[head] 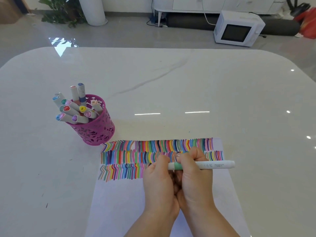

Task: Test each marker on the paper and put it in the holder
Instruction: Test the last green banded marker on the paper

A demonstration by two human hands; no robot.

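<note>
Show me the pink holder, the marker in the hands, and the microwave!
pink holder (95, 132), head view, on its front wall.
marker (217, 164), head view, on its white barrel.
microwave (236, 33), head view, on its dark door window.

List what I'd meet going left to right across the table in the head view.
Pink mesh holder → left hand → right hand → free end of the green-banded marker both grip.
</note>
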